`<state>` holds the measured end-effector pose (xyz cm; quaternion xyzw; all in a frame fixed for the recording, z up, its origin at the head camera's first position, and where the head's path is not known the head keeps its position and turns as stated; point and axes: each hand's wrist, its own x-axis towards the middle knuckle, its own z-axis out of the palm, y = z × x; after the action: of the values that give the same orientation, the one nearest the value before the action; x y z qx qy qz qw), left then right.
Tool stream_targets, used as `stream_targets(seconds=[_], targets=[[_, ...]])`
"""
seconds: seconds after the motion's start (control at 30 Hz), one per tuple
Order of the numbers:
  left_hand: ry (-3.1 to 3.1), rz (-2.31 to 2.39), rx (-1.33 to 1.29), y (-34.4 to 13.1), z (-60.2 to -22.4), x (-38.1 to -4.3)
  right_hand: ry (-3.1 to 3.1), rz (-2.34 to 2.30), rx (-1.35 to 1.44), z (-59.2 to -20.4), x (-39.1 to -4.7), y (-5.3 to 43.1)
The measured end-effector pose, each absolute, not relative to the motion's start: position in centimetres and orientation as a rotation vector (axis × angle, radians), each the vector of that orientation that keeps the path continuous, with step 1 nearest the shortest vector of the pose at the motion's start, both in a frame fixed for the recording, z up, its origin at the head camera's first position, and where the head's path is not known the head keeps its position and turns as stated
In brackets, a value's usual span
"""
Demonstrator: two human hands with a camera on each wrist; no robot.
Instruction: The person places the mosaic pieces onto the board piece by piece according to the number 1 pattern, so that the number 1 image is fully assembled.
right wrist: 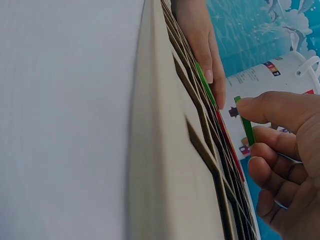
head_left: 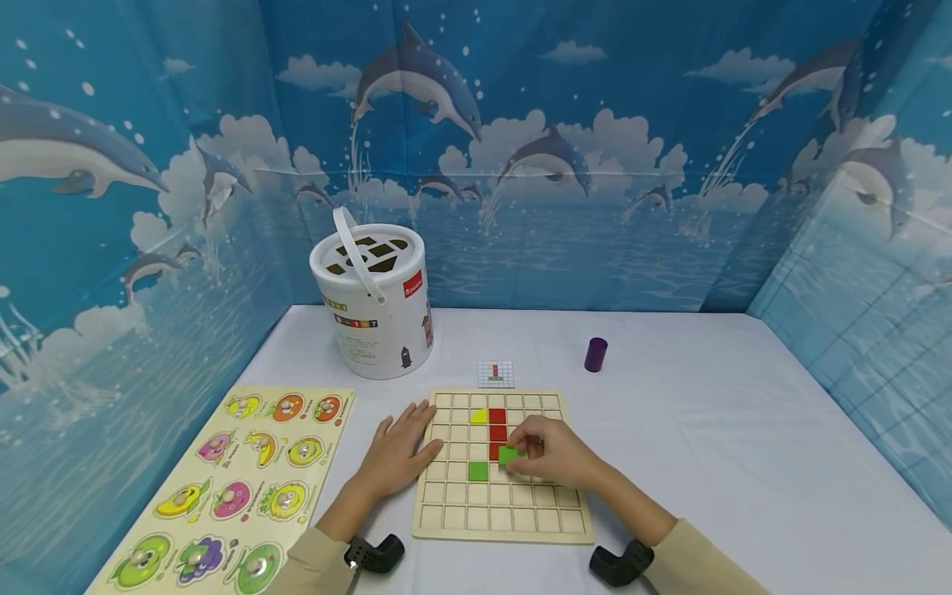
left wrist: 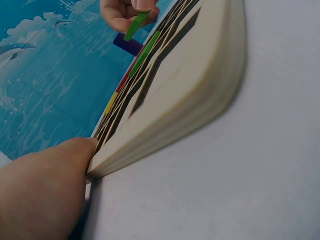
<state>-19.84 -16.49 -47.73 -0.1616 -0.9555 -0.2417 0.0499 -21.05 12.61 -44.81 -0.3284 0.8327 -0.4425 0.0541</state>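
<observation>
A light wooden grid board [head_left: 502, 519] lies flat on the white table. Set in its cells are a yellow quarter-round piece [head_left: 479, 416], a column of red square tiles [head_left: 497, 433] and a green square tile [head_left: 478, 471]. My right hand [head_left: 554, 453] pinches another green tile [right wrist: 245, 121] between thumb and forefinger, raised a little above the board near the lowest red tile. With fingers spread, my left hand [head_left: 397, 449] rests along the board's left edge, fingertips and thumb touching the rim. A small pattern card [head_left: 496, 374] lies just beyond the far edge.
Back left stands a white bucket [head_left: 372, 314] with shape holes in its lid and a handle. A fruit puzzle board [head_left: 245, 471] lies at the left. A dark purple cylinder [head_left: 596, 354] stands at the back right. Dolphin-print cloth [head_left: 565, 248] walls in the table.
</observation>
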Motion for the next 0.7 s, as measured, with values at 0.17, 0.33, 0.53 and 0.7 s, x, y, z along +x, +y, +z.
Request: stream_targets(seconds=[0.17, 0.33, 0.53, 0.7], targets=[[-2.906, -0.734, -0.496, -16.5, -47.7, -19.8, 2.508, -1.337, -1.003, -45.0, -20.8, 12.1], [-2.906, -0.730, -0.500, -16.5, -47.7, -19.9, 2.522, -1.271, -1.002, -45.2, -20.5, 11.7], [-2.902, -0.735, -0.507, -16.5, -47.7, -19.9, 2.547, -1.220, -0.995, -45.4, -20.2, 11.5], [-2.914, -0.731, -0.499, -16.6, -47.8, -19.9, 2.559, -1.200, -0.996, -45.5, -20.0, 11.5]])
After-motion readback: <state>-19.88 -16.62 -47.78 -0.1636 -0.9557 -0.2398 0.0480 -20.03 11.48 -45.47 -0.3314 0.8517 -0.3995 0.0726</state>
